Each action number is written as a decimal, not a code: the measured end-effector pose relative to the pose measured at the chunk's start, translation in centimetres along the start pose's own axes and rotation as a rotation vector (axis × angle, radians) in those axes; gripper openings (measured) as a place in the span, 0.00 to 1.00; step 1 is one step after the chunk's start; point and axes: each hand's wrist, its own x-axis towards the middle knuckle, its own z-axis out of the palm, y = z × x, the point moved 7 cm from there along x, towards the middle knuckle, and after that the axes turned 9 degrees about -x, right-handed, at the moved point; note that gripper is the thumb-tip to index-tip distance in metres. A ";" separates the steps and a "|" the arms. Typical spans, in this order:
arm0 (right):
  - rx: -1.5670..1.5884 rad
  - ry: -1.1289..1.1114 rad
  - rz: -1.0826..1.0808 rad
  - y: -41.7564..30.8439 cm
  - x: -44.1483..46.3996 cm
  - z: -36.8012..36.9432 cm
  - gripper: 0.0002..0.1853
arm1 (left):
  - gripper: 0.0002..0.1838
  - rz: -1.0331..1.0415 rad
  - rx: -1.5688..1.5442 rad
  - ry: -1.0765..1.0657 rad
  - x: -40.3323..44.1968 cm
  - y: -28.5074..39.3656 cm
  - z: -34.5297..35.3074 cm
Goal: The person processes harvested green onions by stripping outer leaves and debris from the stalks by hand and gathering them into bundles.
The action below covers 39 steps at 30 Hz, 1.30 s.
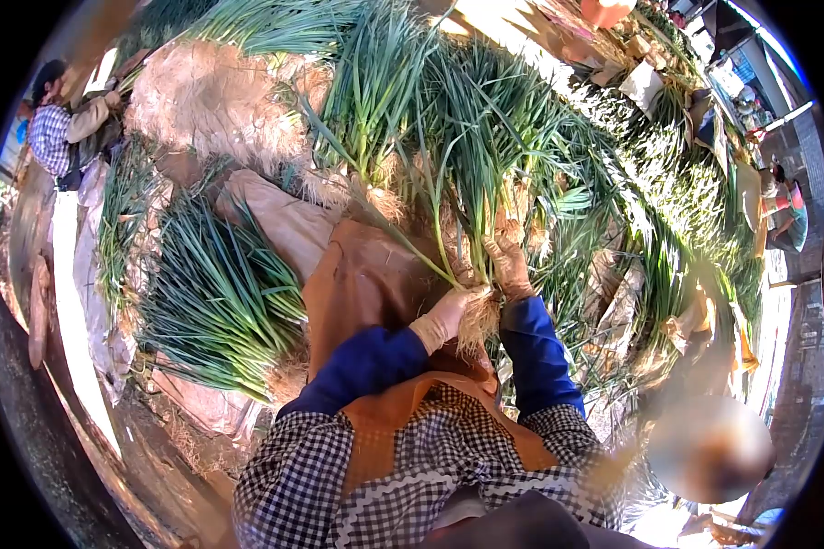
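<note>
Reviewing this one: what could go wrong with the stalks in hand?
A stalk slants left away from the other green stalks at the left hand and right hand, so it might slip or bend. They overlap the plants behind and could tangle. Dangling roots might snag the brown apron.

Left hand [447,314] curled, right hand [509,267] curled just beyond.

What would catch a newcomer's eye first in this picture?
Probably the long green stalks at the centre, gripped near their pale, stringy roots by the left hand, with the right hand close beside. Next comes the broad mass of tan roots at upper left, then the leafy green bundle lying left of the brown sheeting.
</note>
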 end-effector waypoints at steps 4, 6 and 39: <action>-0.085 0.069 0.078 2.1 -0.8 -1.7 0.12 | 0.06 0.089 0.032 -0.036 1.0 -0.1 -1.3; 0.056 -0.003 0.080 0.7 -2.3 -0.6 0.14 | 0.06 0.134 -0.012 -0.065 1.6 0.0 -1.4; 0.805 0.477 0.025 -0.8 -10.9 -3.2 0.15 | 0.04 -0.010 0.054 0.121 -3.1 -3.8 2.3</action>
